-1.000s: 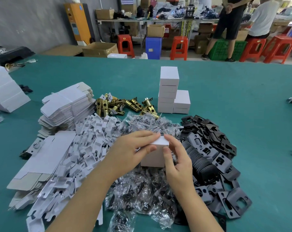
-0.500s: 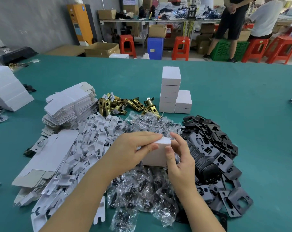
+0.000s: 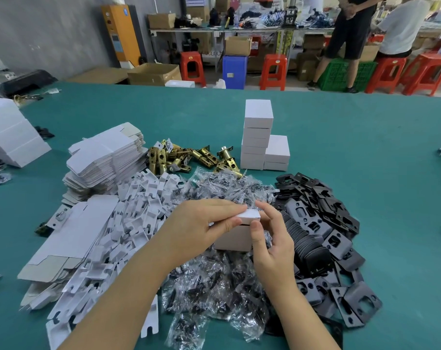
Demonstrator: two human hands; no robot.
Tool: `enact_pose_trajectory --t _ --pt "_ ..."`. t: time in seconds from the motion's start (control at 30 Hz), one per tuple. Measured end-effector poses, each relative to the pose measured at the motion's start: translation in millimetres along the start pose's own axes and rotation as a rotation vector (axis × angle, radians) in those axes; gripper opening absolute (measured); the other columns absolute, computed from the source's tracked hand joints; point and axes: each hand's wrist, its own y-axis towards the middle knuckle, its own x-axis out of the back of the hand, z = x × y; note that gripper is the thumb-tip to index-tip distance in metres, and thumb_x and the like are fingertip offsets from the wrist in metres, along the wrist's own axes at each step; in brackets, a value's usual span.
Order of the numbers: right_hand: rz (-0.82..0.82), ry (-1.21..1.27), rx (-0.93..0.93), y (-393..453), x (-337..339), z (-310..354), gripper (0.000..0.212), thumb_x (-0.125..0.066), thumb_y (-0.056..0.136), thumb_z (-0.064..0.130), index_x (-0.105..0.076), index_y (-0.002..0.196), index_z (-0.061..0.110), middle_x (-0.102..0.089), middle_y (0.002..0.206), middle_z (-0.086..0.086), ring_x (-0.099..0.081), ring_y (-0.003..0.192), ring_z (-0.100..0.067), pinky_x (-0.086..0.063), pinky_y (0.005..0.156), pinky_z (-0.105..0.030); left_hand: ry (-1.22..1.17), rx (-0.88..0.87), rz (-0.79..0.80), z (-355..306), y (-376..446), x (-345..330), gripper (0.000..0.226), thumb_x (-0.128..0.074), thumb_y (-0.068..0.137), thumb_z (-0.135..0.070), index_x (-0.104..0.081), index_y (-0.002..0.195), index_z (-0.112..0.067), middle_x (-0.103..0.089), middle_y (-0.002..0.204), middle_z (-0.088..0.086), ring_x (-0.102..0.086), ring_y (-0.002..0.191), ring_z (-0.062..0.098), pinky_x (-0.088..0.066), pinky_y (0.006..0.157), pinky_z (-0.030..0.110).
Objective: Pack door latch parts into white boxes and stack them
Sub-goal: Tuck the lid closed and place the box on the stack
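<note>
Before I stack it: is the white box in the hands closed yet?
Not fully. The white box shows a dark gap under its lid flap, which the left hand and right hand hold.

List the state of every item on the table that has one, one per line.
white box: held in both hands, lid flap nearly closed
left hand: grips the box top
right hand: thumb presses the flap
finished boxes: closed, stacked
flat cartons: unfolded, piled
brass latches: loose, unpacked

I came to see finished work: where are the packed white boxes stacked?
In the head view, the stacked white boxes stand centre, on the green table, right of the brass latches.
</note>
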Motion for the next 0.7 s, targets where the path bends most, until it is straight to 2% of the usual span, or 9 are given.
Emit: enact_pose_trajectory --t 0.1,0.27,0.37,0.43,0.53,0.7 --pt "0.001 0.009 0.005 0 1 1 0.029 -0.049 0.101 0.040 -0.054 0.129 0.041 -0.066 0.115 0.019 -0.066 0.104 -0.008 -0.048 0.083 -0.012 0.023 -0.006 -0.004 0 0 -1 0.035 -0.060 0.099 -0.037 -0.069 0.131 -0.027 -0.069 0.128 -0.016 -0.063 0.116 -0.002 -0.055 0.096 0.030" --pt "0.017 -0.008 0.027 0 1 2 0.031 -0.046 0.102 0.037 -0.053 0.132 0.039 -0.063 0.124 0.021 -0.064 0.113 -0.008 -0.050 0.091 -0.018 0.057 -0.008 0.007 1 -2 -2 0.036 -0.058 0.100 -0.038 -0.069 0.132 -0.027 -0.068 0.129 -0.014 -0.064 0.115 0.003 -0.057 0.093 0.035" --pt "0.019 -0.017 0.067 0 0 1 0.031 -0.045 0.103 0.031 -0.056 0.132 0.030 -0.062 0.127 0.020 -0.062 0.117 -0.009 -0.047 0.096 -0.017 0.055 -0.002 0.023 4 -3 -3 0.035 -0.059 0.101 -0.036 -0.066 0.135 -0.030 -0.066 0.133 -0.016 -0.062 0.119 0.002 -0.056 0.095 0.035" --pt "0.021 -0.016 0.098 1 0 0 0.031 -0.044 0.104 0.026 -0.058 0.131 0.024 -0.062 0.124 0.018 -0.062 0.116 -0.012 -0.046 0.096 -0.019 0.056 0.003 0.040 5 -5 -3 0.037 -0.055 0.102 -0.042 -0.063 0.138 -0.035 -0.062 0.136 -0.019 -0.058 0.122 -0.002 -0.054 0.098 0.033" --pt "0.010 -0.001 0.119 1 0 -2 0.032 -0.046 0.102 0.022 -0.064 0.129 0.021 -0.065 0.124 0.009 -0.063 0.117 -0.014 -0.047 0.098 -0.020 0.044 0.018 0.055 8 -7 -3 0.041 -0.047 0.102 -0.047 -0.059 0.141 -0.038 -0.059 0.139 -0.022 -0.054 0.127 -0.005 -0.051 0.104 0.031" --pt "-0.018 -0.022 0.117 0 0 -4 0.034 -0.049 0.103 0.023 -0.069 0.130 0.018 -0.063 0.125 0.008 -0.062 0.117 -0.013 -0.047 0.096 -0.016 -0.002 0.031 0.066 15 -8 -4 0.038 -0.053 0.105 -0.033 -0.056 0.142 -0.042 -0.057 0.141 -0.024 -0.051 0.131 -0.004 -0.049 0.108 0.032"
